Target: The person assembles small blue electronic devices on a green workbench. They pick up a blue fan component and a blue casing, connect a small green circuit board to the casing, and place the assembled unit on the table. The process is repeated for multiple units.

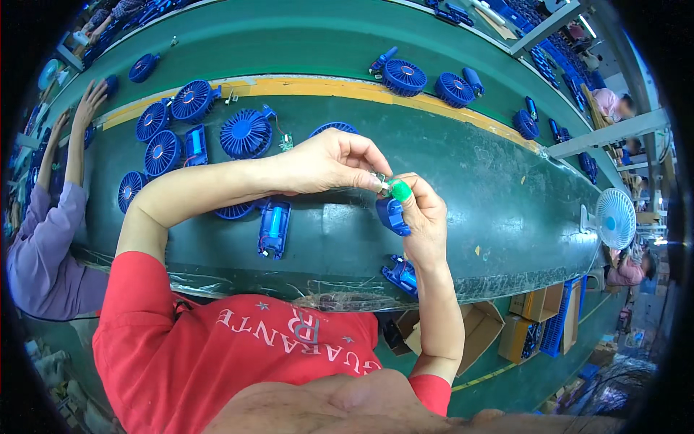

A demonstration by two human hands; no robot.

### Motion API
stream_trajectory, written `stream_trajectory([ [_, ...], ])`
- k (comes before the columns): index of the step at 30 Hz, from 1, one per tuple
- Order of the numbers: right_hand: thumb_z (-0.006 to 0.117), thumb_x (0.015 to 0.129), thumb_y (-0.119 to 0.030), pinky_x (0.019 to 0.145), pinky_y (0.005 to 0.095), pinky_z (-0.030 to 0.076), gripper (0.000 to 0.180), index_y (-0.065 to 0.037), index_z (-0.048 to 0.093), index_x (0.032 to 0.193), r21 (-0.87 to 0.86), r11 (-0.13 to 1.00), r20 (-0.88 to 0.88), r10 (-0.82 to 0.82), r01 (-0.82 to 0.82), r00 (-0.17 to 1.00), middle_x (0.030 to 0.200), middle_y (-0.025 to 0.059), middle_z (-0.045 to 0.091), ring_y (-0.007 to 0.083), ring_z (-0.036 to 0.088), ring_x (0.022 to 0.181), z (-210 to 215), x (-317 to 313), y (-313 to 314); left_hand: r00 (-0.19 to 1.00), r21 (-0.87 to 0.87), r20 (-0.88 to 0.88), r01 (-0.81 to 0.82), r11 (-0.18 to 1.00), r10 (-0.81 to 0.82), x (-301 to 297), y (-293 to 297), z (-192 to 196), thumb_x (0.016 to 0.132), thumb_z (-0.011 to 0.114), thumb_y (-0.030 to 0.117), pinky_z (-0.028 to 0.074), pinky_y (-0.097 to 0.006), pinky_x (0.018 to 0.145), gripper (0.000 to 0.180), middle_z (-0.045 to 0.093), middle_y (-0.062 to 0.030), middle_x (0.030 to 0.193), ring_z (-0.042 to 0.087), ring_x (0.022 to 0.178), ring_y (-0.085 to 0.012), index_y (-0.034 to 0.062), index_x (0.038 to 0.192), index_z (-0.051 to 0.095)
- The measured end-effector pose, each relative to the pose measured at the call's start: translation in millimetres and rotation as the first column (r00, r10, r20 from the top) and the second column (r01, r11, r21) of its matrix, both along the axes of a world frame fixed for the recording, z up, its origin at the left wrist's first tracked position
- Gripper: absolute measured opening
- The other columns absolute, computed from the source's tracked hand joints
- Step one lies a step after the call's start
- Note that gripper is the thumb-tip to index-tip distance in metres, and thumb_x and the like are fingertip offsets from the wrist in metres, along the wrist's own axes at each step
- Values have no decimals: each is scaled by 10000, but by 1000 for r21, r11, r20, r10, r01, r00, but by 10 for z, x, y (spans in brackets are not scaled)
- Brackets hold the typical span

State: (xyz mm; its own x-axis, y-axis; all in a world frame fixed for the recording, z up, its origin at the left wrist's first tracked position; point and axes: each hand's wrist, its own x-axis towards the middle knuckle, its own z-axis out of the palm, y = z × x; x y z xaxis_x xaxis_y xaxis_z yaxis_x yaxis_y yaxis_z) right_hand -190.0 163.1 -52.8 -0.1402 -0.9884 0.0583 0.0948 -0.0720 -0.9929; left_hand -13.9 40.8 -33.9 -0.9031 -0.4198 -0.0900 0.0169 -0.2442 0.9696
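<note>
My left hand pinches a small electronic part, pale and metallic, between thumb and fingertips; its exact kind is too small to make out. Close against it, my right hand is closed on a blue plastic fan handle shell, which hangs below the fingers. Green tape covers the tip of my right thumb. Behind my left wrist lies a blue fan head with a small green circuit board on wires. Nearer me, an opened handle with a blue battery rests on the green bench.
More blue fan heads crowd the bench at left. Another handle lies by the near edge. Beyond a yellow strip, a green conveyor carries fans. A co-worker's arms reach in at left. Cardboard boxes stand below.
</note>
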Motion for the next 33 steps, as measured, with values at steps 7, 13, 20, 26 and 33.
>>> stream_trajectory([
  [7, 620, 941, -205, 649, 203, 380, 239, 15, 608, 848, -90, 991, -79, -109, 102, 991, 863, 18, 551, 71, 470, 738, 39, 103, 3, 999, 50, -42, -7, 999, 10, 23, -8, 13, 869, 670, 21, 502, -250, 890, 210, 639, -53, 1020, 618, 972, -111, -9, 1067, 608],
  [13, 626, 936, -193, 636, 211, 382, 227, 14, 608, 845, -30, 998, 111, -50, 53, 993, 874, 16, 549, 71, 463, 735, 77, 109, -50, 995, 79, -101, 23, 997, -15, 38, -50, 22, 868, 667, 10, 496, -251, 883, 206, 632, -42, 1015, 609, 963, -103, -4, 1065, 611],
  [20, 627, 933, -185, 615, 224, 387, 217, 9, 602, 837, -143, 988, -249, -94, 60, 964, 851, 42, 545, 92, 473, 719, 219, 71, -95, 995, 79, -103, 27, 997, -18, 19, -129, 27, 869, 662, 1, 492, -254, 880, 192, 623, -34, 1004, 600, 965, -95, 6, 1049, 595],
  [26, 646, 904, -127, 604, 253, 404, 183, 15, 577, 814, -267, 960, -467, -209, 88, 859, 830, 70, 547, 117, 491, 706, 305, 76, -193, 983, -3, -184, 15, 1000, -15, -15, -209, 41, 873, 646, -18, 486, -258, 876, 166, 593, -43, 1017, 587, 962, -102, -1, 1023, 579],
  [33, 621, 921, -113, 605, 231, 394, 149, -3, 606, 821, -29, 997, -245, 64, -73, 968, 805, 23, 540, 72, 469, 682, 330, -15, -460, 981, -2, -190, 24, 1000, -24, -34, -358, -86, 880, 643, -7, 501, -267, 844, 136, 604, -53, 983, 603, 945, -111, -14, 997, 574],
])
